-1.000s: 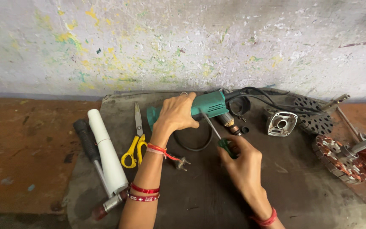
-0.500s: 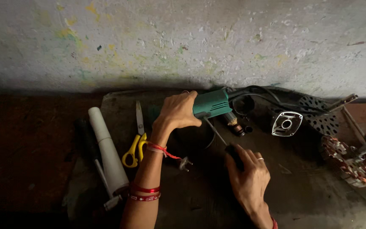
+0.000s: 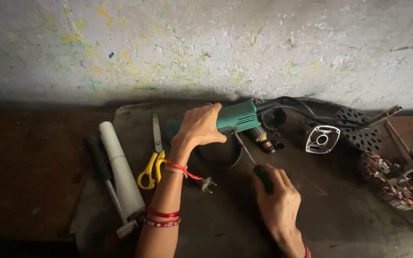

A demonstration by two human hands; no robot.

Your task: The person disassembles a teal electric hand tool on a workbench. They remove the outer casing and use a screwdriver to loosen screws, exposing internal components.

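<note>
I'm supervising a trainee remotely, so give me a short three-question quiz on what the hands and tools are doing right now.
1. True or false: the left hand grips the green power tool body.
2. What does the right hand hold? A) yellow-handled scissors B) a screwdriver C) a white tube
3. Fill in: the yellow-handled scissors lie between the white tube and the person's ____ forearm.

Key: 1. True. 2. B; the screwdriver has its tip at the tool body's underside. 3. Left.

Glossy teal plastic tool housing, bare metal screwdriver shaft, rough paint-flecked wall
</note>
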